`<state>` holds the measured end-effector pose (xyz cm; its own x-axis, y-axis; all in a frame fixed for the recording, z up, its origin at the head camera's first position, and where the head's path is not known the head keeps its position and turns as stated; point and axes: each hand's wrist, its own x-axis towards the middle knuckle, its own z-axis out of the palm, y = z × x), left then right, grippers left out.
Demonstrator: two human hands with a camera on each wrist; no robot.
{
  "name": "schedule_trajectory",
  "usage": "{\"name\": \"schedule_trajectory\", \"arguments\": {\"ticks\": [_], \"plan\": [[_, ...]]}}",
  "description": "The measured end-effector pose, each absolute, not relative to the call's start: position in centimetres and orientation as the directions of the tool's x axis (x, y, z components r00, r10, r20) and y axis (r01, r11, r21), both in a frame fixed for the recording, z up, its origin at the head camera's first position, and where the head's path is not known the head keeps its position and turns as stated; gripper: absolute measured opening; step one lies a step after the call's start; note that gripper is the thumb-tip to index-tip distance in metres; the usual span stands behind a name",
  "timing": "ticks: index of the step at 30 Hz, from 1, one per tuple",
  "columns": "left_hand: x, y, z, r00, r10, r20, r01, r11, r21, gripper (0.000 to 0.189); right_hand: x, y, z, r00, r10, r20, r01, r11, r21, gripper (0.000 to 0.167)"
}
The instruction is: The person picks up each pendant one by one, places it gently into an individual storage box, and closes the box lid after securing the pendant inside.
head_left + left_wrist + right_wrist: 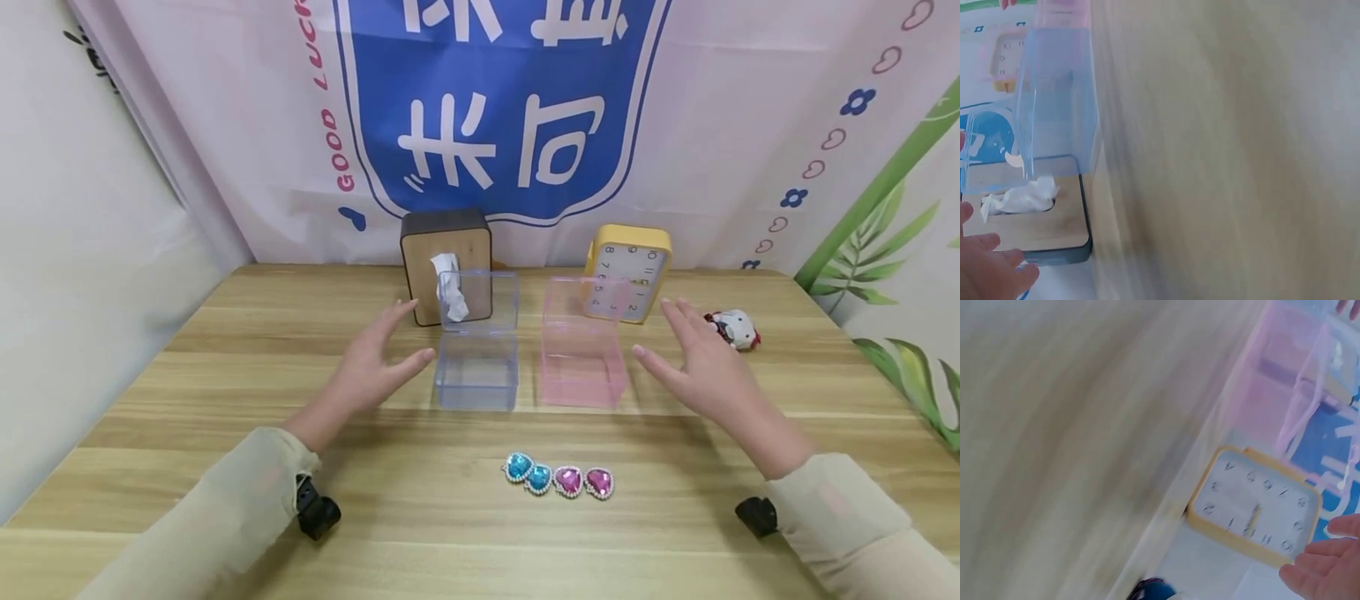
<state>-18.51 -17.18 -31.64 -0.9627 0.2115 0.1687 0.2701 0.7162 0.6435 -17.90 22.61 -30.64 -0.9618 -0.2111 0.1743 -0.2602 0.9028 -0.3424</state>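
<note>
"What's cut off?"
"The right wrist view clips the right grip (707,367)! And the clock (649,275) shows partly through pink plastic."
"Grips?"
"Both spread, left grip (367,364) too. Between them: blue box (477,396), pink box (583,393), see-through, standing open on the surface (405,517)."

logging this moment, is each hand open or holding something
Left hand: open, empty, near the transparent blue box.
Right hand: open, empty, near the transparent pink box.

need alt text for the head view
A person's left hand and right hand flank an open blue box and an open pink box on a wooden table. Nearer lie two blue heart gems and two pink heart gems; behind stand a tissue box and yellow clock.
</note>
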Motion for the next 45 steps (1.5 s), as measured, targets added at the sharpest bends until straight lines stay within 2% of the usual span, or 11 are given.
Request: {"name": "schedule_trajectory", "arguments": {"ticks": [6, 10, 13, 25, 31, 37, 45], "plan": [[-18.4, -16.3, -32.3, -0.976, 0.188, 0.112, 0.198, 0.542, 0.817, 0.067, -16.8, 21.0, -30.1, -0.914, -0.237, 0.329, -0.353, 0.866, -0.355, 0.070], [-18.5, -15.9, -32.9, -0.978, 0.181, 0.102, 0.173, 0.438, 0.882, 0.064, -16.2, 20.0, -30.1, -0.876, -0.256, 0.408, -0.413, 0.834, -0.365, 0.063], [-18.5, -15.6, -33.1, -0.978, 0.183, 0.097, 0.161, 0.381, 0.911, 0.061, -15.8, 19.2, -30.2, -0.868, -0.266, 0.419, -0.437, 0.810, -0.392, 0.059], [-18.4, -14.6, -33.7, -0.984, 0.178, 0.010, 0.060, 0.272, 0.960, 0.062, -13.8, 15.9, -30.2, -0.857, -0.344, 0.383, -0.508, 0.684, -0.523, 0.049], [-18.3, -14.4, -34.2, -0.981, 0.193, 0.002, 0.050, 0.243, 0.969, 0.062, -13.4, 14.4, -30.9, -0.867, -0.392, 0.308, -0.496, 0.620, -0.607, 0.048], [-18.2, -14.0, -34.4, -0.980, 0.199, 0.002, 0.050, 0.235, 0.971, 0.062, -13.5, 13.3, -31.6, -0.848, -0.457, 0.268, -0.495, 0.502, -0.709, 0.045], [-18.5, -13.8, -35.2, -0.983, 0.184, -0.007, 0.036, 0.229, 0.973, 0.064, -13.5, 12.6, -31.8, -0.819, -0.563, 0.109, -0.415, 0.450, -0.791, 0.048]]}}
